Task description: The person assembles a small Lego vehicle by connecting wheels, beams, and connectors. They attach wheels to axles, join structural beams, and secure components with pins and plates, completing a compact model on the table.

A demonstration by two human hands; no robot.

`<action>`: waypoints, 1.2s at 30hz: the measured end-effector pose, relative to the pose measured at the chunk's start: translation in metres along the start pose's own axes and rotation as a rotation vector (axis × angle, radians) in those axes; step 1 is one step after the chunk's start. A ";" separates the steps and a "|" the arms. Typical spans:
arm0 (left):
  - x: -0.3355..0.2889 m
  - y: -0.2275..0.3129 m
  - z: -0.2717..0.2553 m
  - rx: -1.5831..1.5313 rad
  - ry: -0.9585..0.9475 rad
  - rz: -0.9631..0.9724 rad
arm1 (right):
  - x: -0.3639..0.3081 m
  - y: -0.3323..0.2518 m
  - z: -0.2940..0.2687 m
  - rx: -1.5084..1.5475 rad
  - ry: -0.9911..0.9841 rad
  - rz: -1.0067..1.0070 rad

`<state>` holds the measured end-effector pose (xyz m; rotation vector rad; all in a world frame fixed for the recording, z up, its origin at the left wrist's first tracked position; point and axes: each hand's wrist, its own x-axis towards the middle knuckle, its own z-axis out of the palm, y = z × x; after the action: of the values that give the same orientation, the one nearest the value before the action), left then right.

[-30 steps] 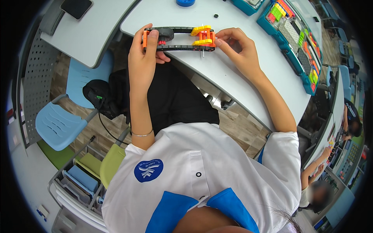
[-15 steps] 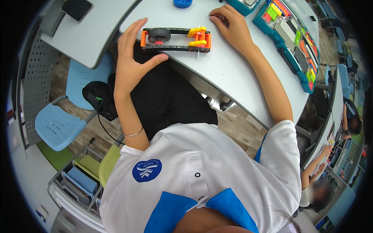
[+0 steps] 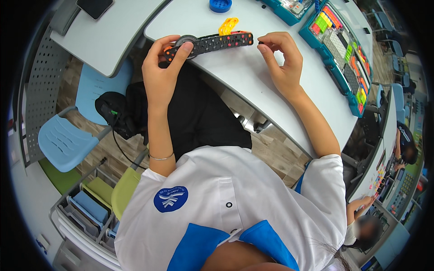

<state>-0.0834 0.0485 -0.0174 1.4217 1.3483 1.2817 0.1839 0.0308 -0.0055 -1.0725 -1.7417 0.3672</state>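
My left hand (image 3: 162, 72) grips the left end of a building-set frame (image 3: 217, 44) made of black perforated beams, thumb on the near side. That end also carries a dark wheel (image 3: 186, 39), partly hidden by my thumb. Yellow perforated beams (image 3: 228, 25) stick up from the frame near its right end, and orange and red pieces show between the beams. The frame is tipped on its side over the white table. Just right of it, my right hand (image 3: 288, 63) pinches a small black piece (image 3: 261, 43), apart from the frame; its exact kind is too small to make out.
A blue round part (image 3: 220, 5) lies at the table's far side. A teal case (image 3: 337, 67) of colourful parts stands on the right, another teal box (image 3: 289, 13) beyond. A phone (image 3: 95, 7) rests on the left table. Blue chairs (image 3: 68, 142) stand at left; people sit far right.
My left hand has closed on the frame and tipped it onto its side. My right hand has shifted toward me, and the small black piece now shows at its fingertips.
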 end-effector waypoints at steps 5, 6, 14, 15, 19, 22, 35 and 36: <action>0.000 0.008 0.022 0.293 0.021 0.180 | 0.009 0.008 -0.003 -0.106 -0.049 -0.122; 0.002 0.007 0.027 0.332 0.031 0.248 | 0.010 0.010 -0.004 -0.167 -0.073 -0.159; 0.023 0.010 0.037 0.317 -0.026 0.270 | 0.011 0.013 -0.006 -0.078 -0.014 -0.080; 0.026 0.010 0.038 0.322 -0.023 0.269 | 0.011 0.011 -0.006 -0.076 -0.014 -0.080; 0.056 0.006 0.038 0.379 -0.045 0.374 | 0.011 0.009 -0.001 -0.030 0.016 -0.075; 0.100 0.011 0.041 0.216 -0.266 0.165 | 0.008 0.008 0.000 -0.013 -0.001 -0.056; 0.146 0.042 0.073 0.851 -0.380 0.678 | 0.007 0.008 -0.005 -0.021 -0.004 -0.020; 0.123 0.065 0.075 0.714 -0.226 0.669 | 0.005 0.008 -0.007 -0.018 0.001 -0.015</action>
<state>-0.0060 0.1683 0.0501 2.5893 1.2694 0.9916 0.1930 0.0370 -0.0048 -1.0715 -1.7543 0.3417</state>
